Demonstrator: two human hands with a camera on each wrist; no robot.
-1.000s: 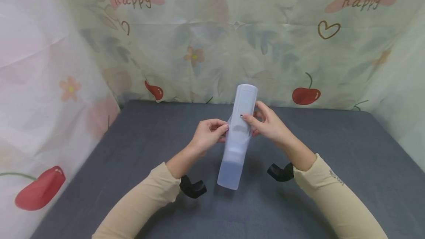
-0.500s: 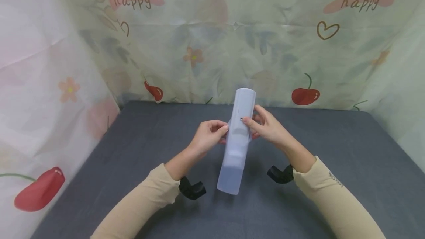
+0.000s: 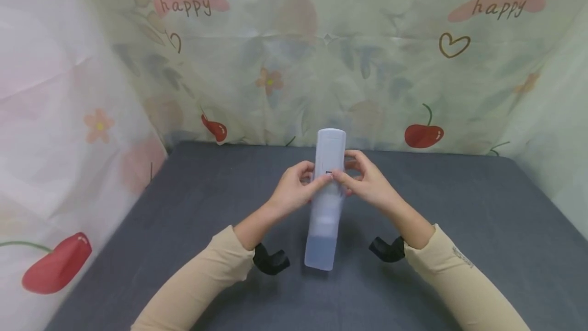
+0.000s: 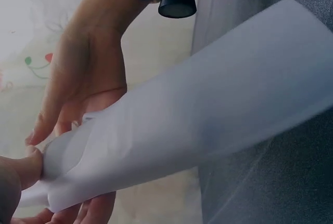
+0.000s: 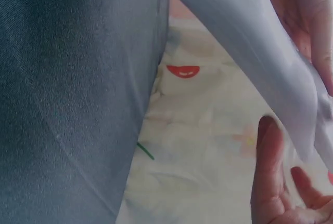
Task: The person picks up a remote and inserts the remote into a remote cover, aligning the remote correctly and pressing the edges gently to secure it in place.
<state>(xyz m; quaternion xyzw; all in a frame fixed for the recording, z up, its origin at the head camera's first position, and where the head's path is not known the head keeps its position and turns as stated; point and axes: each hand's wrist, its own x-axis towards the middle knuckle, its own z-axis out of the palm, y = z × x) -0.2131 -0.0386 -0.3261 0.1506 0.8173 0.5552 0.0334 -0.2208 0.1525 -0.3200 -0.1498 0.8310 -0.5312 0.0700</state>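
A long white plastic case (image 3: 323, 213) with a translucent, bluish lower end stands nearly upright in front of me, its top leaning slightly away. Its upper face carries a small dark slot. My left hand (image 3: 296, 185) grips it from the left, with the thumb across the front near that slot. From the other side my right hand (image 3: 372, 183) holds it, thumb beside the slot and fingers behind. Both thumbs almost meet. In the left wrist view the case (image 4: 182, 115) runs diagonally across; most fingertips behind it are hidden.
A dark grey cloth-covered table (image 3: 193, 208) lies below the hands. A printed curtain (image 3: 303, 75) with cherries and "happy" lettering hangs behind and at the sides. Black curved mounts (image 3: 388, 249) sit at the wrists.
The case has turned more upright, its top shifting left and a little lower. My left thumb has moved from the case's left edge onto its front, close to the right thumb.
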